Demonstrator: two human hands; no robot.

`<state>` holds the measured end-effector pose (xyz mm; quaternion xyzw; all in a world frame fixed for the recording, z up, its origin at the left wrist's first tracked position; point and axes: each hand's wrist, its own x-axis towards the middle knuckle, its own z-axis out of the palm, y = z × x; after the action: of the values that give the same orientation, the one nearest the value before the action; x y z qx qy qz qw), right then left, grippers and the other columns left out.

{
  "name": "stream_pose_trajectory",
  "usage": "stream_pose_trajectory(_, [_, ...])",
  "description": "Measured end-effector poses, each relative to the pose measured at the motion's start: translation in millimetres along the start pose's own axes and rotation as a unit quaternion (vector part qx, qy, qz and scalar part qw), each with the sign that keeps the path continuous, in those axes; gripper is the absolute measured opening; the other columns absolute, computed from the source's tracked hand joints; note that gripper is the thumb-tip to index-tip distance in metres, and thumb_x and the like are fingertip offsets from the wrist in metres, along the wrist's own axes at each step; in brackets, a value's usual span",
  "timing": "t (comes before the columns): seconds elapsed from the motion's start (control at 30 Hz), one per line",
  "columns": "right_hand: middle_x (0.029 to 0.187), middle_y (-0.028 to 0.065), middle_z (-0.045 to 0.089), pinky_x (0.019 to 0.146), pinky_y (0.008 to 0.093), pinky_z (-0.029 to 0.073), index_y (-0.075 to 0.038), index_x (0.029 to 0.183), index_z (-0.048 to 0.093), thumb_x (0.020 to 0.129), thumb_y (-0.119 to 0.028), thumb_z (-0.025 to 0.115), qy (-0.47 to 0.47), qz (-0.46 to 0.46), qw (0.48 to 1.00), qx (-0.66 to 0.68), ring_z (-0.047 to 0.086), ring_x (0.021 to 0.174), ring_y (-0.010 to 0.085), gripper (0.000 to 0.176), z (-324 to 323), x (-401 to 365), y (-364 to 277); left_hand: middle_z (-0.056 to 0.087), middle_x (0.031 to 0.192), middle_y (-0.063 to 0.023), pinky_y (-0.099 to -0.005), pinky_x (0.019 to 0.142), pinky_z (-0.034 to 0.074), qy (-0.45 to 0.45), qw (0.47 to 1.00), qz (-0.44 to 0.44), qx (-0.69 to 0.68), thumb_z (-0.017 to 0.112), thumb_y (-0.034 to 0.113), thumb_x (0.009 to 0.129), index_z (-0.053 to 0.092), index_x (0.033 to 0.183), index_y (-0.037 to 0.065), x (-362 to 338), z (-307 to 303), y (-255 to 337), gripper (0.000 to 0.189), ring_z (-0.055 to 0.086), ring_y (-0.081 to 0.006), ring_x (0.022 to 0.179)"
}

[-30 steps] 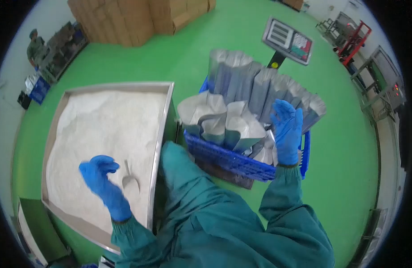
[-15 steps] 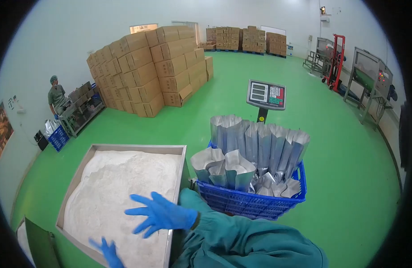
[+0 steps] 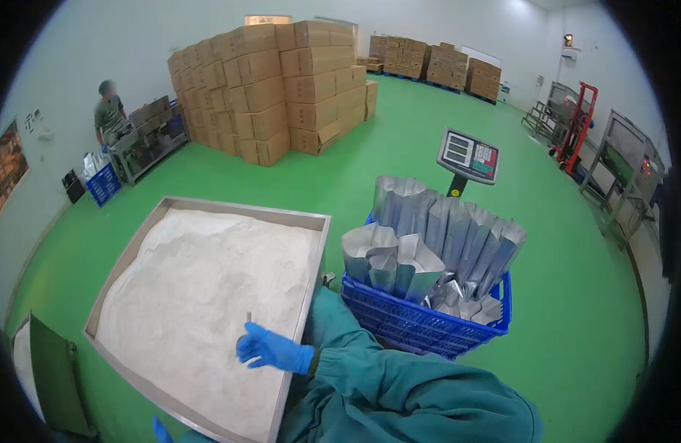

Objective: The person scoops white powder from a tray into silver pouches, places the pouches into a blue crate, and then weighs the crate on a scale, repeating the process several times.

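Loosely open right hand (image 3: 272,349) in a blue glove: fingers half curled, thumb up, closed on nothing. Just beyond the thumb, poking out of the white powder (image 3: 207,280), a thin grey scoop handle (image 3: 249,317) with its bowl buried; apparently not touching the glove. Below and to the left of the grip, only a blue sliver of the left hand (image 3: 160,430) at the picture's edge; cannot tell whether open or closed.

Probably best to close on the handle low down, near the powder, then lift slowly with the bowl level, to avoid spilling over the steel tray (image 3: 244,207) rim beside the wrist. Worth keeping the green sleeve (image 3: 355,369) off the powder. To the right of the grip, a blue crate (image 3: 421,328) of open foil bags (image 3: 429,221).
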<state>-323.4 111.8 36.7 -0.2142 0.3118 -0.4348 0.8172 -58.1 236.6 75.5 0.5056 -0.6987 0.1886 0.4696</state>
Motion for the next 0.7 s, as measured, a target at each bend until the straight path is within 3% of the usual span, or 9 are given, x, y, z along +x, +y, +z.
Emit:
stream_pose_trajectory(0.1, [0.107,0.0083,0.055,0.084,0.0405,0.043,-0.011,0.111,0.053,0.089,-0.050,0.037,-0.105,0.171,0.979,0.026,0.052,0.100,0.0199,0.048,27,26,48,0.028,0.131,-0.0162,-0.0439,0.095,0.026,-0.062,0.985,-0.057,-0.152,0.039,0.048,0.086,0.026,0.130,0.004,30,40,60,0.064,0.030,-0.0325,0.118])
stream_pose_trajectory(0.17, [0.113,0.0077,0.052,0.090,0.0441,0.040,-0.010,0.119,0.046,0.090,-0.049,0.033,-0.306,0.094,0.911,0.259,0.049,0.105,0.0191,0.050,77,13,69,0.022,0.140,-0.0166,-0.0458,0.104,0.015,-0.160,0.983,-0.086,-0.034,0.037,0.047,0.087,0.020,0.136,0.001,20,71,66,0.069,0.021,-0.0329,0.129])
stream_pose_trajectory(0.2, [0.125,0.0079,0.043,0.097,0.0459,0.033,-0.010,0.126,0.038,0.091,-0.047,0.032,-0.142,-0.123,0.981,0.052,0.042,0.114,0.0213,0.052,67,38,98,0.022,0.141,-0.0164,-0.0452,0.106,0.008,-0.220,0.967,-0.098,0.087,0.034,0.046,0.088,0.021,0.135,-0.001,8,89,55,0.067,0.017,-0.0326,0.131])
stream_pose_trajectory(0.23, [0.130,0.0080,0.038,0.099,0.0464,0.030,-0.009,0.129,0.035,0.091,-0.046,0.031,-0.241,-0.183,0.942,-0.144,0.038,0.118,0.0229,0.053,64,32,84,0.021,0.142,-0.0145,-0.0446,0.106,0.007,-0.241,0.958,-0.087,0.132,0.036,0.043,0.088,0.018,0.136,0.001,30,75,57,0.066,0.016,-0.0320,0.131])
stream_pose_trajectory(0.3, [0.133,0.0137,0.034,0.097,0.0513,0.031,-0.006,0.130,0.032,0.091,-0.043,0.030,-0.343,0.003,0.936,0.083,0.039,0.118,0.0330,0.054,69,18,27,0.025,0.140,-0.0155,-0.0432,0.101,0.024,-0.239,0.931,-0.168,0.219,0.043,0.032,0.089,0.022,0.135,0.002,22,53,19,0.060,0.031,-0.0300,0.124])
stream_pose_trajectory(0.37, [0.127,0.0212,0.040,0.091,0.0539,0.038,-0.001,0.125,0.036,0.091,-0.039,0.032,-0.282,0.061,0.957,0.040,0.045,0.110,0.0429,0.051,72,6,-20,0.032,0.134,-0.0182,-0.0375,0.087,0.040,-0.001,0.830,-0.512,-0.220,0.055,0.020,0.084,0.027,0.132,0.003,-18,21,-32,0.058,0.046,-0.0252,0.107])
stream_pose_trajectory(0.43, [0.101,0.0172,0.055,0.086,0.0437,0.046,-0.002,0.104,0.047,0.091,-0.026,0.043,-0.234,-0.087,0.938,-0.239,0.056,0.097,0.0317,0.028,27,48,-30,0.038,0.128,-0.0201,-0.0332,0.075,0.045,0.107,0.695,-0.673,-0.230,0.062,0.014,0.079,0.029,0.130,0.001,-57,-37,-74,0.062,0.049,-0.0206,0.092])
stream_pose_trajectory(0.5, [0.081,0.0067,0.054,0.077,0.0347,0.048,-0.007,0.095,0.050,0.088,-0.029,0.046,-0.065,-0.009,0.978,-0.196,0.058,0.080,0.0212,0.023,-12,100,-28,0.039,0.125,-0.0221,-0.0347,0.081,0.043,0.031,0.727,-0.686,-0.015,0.066,0.021,0.075,0.031,0.127,-0.002,-101,-88,-92,0.066,0.049,-0.0256,0.099])
stream_pose_trajectory(0.7, [0.134,0.0068,0.035,0.091,0.0409,0.039,-0.010,0.132,0.035,0.082,-0.051,0.048,-0.077,0.151,0.791,-0.588,0.035,0.121,0.0243,0.066,21,186,82,0.040,0.124,-0.0257,-0.0399,0.096,0.032,-0.283,0.778,-0.439,0.349,0.077,0.039,0.056,0.041,0.118,-0.008,-173,-117,-102,0.086,0.035,-0.0392,0.117])
